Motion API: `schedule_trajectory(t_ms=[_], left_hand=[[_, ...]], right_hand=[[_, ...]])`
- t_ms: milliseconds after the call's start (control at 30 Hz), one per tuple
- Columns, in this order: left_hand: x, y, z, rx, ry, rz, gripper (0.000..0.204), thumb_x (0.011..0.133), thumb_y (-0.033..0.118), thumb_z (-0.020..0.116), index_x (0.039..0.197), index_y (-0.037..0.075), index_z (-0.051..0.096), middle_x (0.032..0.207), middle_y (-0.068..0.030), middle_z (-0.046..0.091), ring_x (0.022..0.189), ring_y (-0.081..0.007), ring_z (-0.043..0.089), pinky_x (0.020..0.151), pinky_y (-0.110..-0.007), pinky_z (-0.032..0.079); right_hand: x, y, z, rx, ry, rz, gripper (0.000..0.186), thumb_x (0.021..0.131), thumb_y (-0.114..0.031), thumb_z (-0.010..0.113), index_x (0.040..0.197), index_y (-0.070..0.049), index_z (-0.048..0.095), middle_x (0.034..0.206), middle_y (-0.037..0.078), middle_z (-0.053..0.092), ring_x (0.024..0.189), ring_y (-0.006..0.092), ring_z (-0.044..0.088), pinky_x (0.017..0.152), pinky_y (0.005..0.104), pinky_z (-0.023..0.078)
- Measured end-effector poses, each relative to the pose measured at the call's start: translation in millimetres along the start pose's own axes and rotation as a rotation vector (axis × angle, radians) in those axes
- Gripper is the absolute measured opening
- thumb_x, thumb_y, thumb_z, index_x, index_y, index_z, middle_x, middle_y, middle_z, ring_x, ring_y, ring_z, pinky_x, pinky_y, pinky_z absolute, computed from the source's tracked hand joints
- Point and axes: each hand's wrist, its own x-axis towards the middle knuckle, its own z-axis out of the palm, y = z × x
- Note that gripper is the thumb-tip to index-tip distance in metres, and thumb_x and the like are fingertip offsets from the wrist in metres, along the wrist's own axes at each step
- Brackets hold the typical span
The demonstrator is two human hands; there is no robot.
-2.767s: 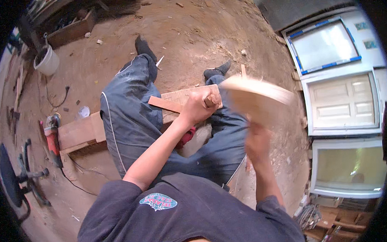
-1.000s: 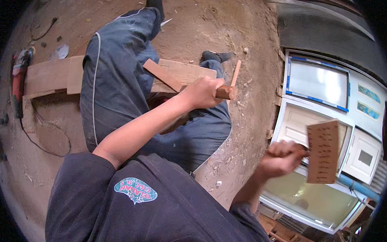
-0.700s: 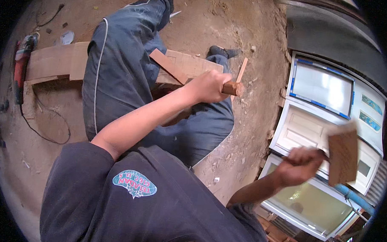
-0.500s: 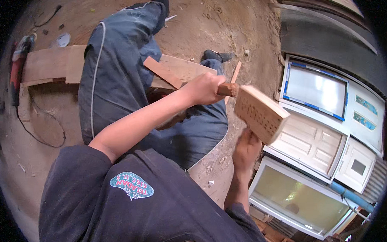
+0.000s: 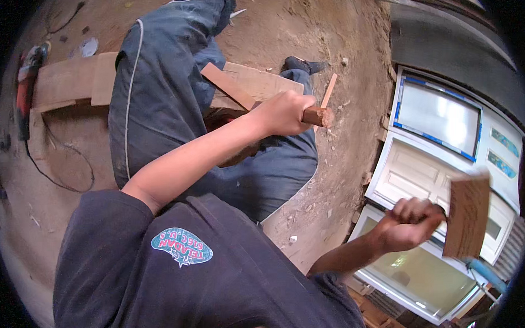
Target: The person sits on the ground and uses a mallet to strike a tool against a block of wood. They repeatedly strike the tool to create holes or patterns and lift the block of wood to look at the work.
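Observation:
My left hand [image 5: 284, 113] is closed around a chisel [image 5: 318, 117]; its brown wooden handle end, worn and frayed, sticks out past the fist, and the blade is mostly hidden. Out to the right, my right hand [image 5: 409, 228] grips a wooden mallet [image 5: 467, 217] by its handle, the block-shaped head raised well apart from the chisel. Under and beyond my left hand lies a wooden plank [image 5: 262, 80], partly covered by my legs. A flat reddish-brown strip of wood [image 5: 227, 85] rests on it.
A red angle grinder [image 5: 27, 86] with a black cord lies at far left beside the plank. A white disc [image 5: 89, 47] sits on the dirt floor [image 5: 319, 27]. A thin stick [image 5: 329, 91] stands near my foot. White framed panels and doors [image 5: 424, 169] are at right.
My right hand has swung the mallet away from the chisel's handle end, out to the right. My left hand stays at nearly the same place, still holding the chisel.

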Motion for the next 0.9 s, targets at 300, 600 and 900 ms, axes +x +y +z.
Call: schedule_trajectory(t_ms=[300, 600, 900], left_hand=[[-0.7, 1.1, 0.4, 0.057, 0.058, 0.063, 0.022, 0.074, 0.017, 0.072, 0.078, 0.003, 0.055, 0.071, -0.0230, 0.062, 0.073, -0.0438, 0.063, 0.062, -0.049, 0.050], [3.2, 10.9, -4.6, 0.074, 0.104, 0.074, 0.024, 0.074, 0.018, 0.073, 0.078, 0.002, 0.055, 0.073, -0.0238, 0.062, 0.075, -0.0433, 0.063, 0.063, -0.049, 0.050], [2.6, 0.2, 1.7, 0.045, 0.050, 0.057, 0.022, 0.073, 0.017, 0.073, 0.082, 0.005, 0.056, 0.075, -0.0191, 0.062, 0.075, -0.0430, 0.062, 0.064, -0.050, 0.049]], right_hand=[[-30.3, 44.7, -21.6, -0.332, -0.305, 0.210, 0.037, 0.105, -0.028, 0.043, 0.071, -0.013, 0.039, 0.058, -0.004, 0.030, 0.044, 0.0040, 0.024, 0.037, 0.0216, 0.022], [-10.8, 55.1, -46.3, -0.375, -0.503, 0.258, 0.031, 0.103, -0.024, 0.045, 0.073, -0.017, 0.038, 0.063, -0.005, 0.039, 0.046, 0.0031, 0.030, 0.037, 0.0236, 0.022], [-31.4, 94.8, -55.3, -0.987, -0.589, -0.184, 0.024, 0.097, -0.016, 0.049, 0.074, -0.008, 0.051, 0.064, 0.003, 0.046, 0.053, 0.0121, 0.041, 0.050, 0.0256, 0.033]])
